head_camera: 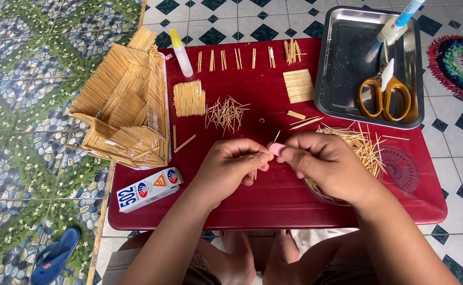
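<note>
Both hands meet above the middle of the red worktop (273,203). Left hand (230,168) has its grip narrow, the thumb and fingers pinched on a thin toothpick (261,153) that points toward the other hand. Right hand (324,163) has its grip closed around a small pink piece (276,149), which is held just at the end of the toothpick; I cannot tell if the two are touching.

Under the right hand lies a loose heap of toothpicks (361,145), partly over a round transparent protractor (400,168). Behind the hands there is a smaller scattered pile of sticks (226,113), two flat mats of glued sticks (189,98), and a row of short bundles near the far edge. On the left stands a stick house model (126,103), with a small glue box (148,190) in front of it and a glue bottle (181,53) beside it. A metal tray (342,58) at the right holds orange scissors (383,95).
</note>
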